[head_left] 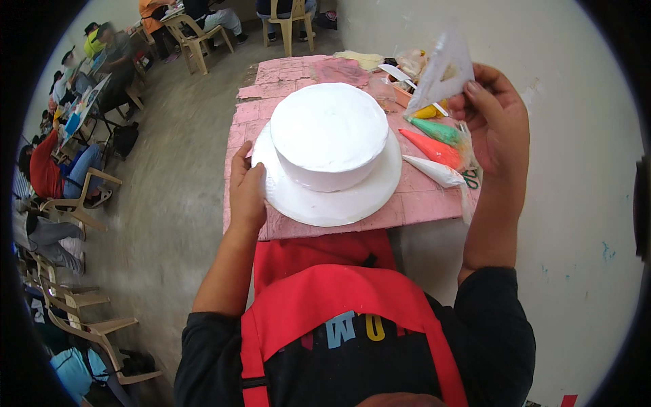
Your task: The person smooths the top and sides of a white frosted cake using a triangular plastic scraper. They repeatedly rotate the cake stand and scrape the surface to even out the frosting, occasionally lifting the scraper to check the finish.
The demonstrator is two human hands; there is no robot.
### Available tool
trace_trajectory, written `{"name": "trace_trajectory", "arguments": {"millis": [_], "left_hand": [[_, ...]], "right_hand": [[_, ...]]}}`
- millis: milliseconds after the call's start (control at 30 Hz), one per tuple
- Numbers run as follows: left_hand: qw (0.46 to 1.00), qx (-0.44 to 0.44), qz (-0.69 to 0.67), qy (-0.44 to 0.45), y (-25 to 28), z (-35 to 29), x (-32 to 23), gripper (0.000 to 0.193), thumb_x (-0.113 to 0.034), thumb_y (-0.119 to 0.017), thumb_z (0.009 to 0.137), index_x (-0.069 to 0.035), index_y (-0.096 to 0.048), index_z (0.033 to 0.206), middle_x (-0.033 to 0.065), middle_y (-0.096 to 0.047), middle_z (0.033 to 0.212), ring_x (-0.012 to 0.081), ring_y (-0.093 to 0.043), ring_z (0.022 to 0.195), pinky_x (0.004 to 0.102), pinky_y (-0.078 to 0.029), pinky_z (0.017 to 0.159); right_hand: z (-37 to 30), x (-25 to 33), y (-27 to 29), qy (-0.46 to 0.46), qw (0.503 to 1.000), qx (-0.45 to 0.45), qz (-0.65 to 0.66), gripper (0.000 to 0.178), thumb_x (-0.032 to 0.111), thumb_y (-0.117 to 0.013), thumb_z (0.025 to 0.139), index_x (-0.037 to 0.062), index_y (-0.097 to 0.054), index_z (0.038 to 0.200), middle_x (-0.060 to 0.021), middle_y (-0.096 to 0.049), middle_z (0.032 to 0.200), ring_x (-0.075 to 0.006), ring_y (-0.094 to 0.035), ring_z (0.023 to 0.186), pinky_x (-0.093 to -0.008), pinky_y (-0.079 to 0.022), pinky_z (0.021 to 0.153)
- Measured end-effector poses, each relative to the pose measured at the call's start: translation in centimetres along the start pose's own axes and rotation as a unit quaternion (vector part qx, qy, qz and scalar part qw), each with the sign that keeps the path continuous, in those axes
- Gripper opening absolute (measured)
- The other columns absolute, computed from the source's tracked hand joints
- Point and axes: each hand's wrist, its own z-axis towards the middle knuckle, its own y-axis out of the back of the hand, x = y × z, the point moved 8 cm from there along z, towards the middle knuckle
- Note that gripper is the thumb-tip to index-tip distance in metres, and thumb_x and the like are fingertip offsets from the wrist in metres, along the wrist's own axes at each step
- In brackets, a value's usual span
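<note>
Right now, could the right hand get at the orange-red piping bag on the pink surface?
Probably, but not empty-handed: the right hand holds up a translucent triangular piece, which likely needs setting down first. The orange-red piping bag lies close by, with nothing seen covering its coloured part.

My cake (pixel 330 123): plain white, top and side alike. Round board (pixel 325 216) under it: white too. Triangular piece (pixel 454 71) I hold: cloudy whitish, partly see-through. By me: yellow bag (pixel 427 112), green piping bag (pixel 435 130), orange-red piping bag (pixel 434 148), white piping bag (pixel 434 171). Looped cord (pixel 470 178): dark green. My tabletop (pixel 427 203): pink, thin block-like lines across. My apron (pixel 339 285): solid red. My shirt (pixel 298 380): black, blue and yellow letters (pixel 340 330) on chest. Floor (pixel 169 169): mottled grey. Wall (pixel 576 176): off-white, few blue smudges (pixel 607 252). Chairs (pixel 193 44): beige. Seated person (pixel 45 166) at left: red top, blue trousers (pixel 85 169).
</note>
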Motion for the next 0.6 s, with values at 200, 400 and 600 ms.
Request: {"name": "trace_trajectory", "arguments": {"millis": [200,400,600], "left_hand": [[0.950,-0.038,0.124,-0.283,0.3,-4.9,-10.5,0.036,-0.009,-0.051,0.086,0.002,-0.051,0.120,0.0106,-0.051,0.108,0.0147,-0.047,0.088,0.0253,-0.038,0.075],[0.909,0.215,0.190,-0.301,-8.0,-12.3,-15.2,0.025,0.006,-0.057,0.080,0.004,-0.061,0.105,0.0100,-0.054,0.091,0.0121,-0.050,0.080,0.0228,-0.040,0.070],[0.972,0.181,-0.041,-0.143,-9.5,-10.4,-11.3,0.029,-0.004,-0.059,0.088,0.001,-0.056,0.117,0.0059,-0.056,0.105,0.0105,-0.053,0.090,0.0238,-0.045,0.074]], "right_hand": [[-5.9,-2.3,1.4,0.044,0.972,-0.081,0.214,0.016,-0.001,-0.052,0.088,-0.0010,-0.051,0.103,-0.0156,-0.064,0.094,-0.0222,-0.066,0.076,-0.0304,-0.055,0.066],[-7.9,-3.1,-6.3,-0.036,0.929,-0.069,0.362,0.013,-0.001,-0.051,0.088,0.0038,-0.050,0.101,-0.0115,-0.062,0.086,-0.0213,-0.066,0.075,-0.0313,-0.056,0.067],[-9.6,-2.7,-10.7,-0.047,0.928,-0.055,0.366,0.011,0.004,-0.056,0.089,0.0022,-0.051,0.099,-0.0042,-0.057,0.083,-0.0081,-0.055,0.070,-0.0210,-0.046,0.060]]}}
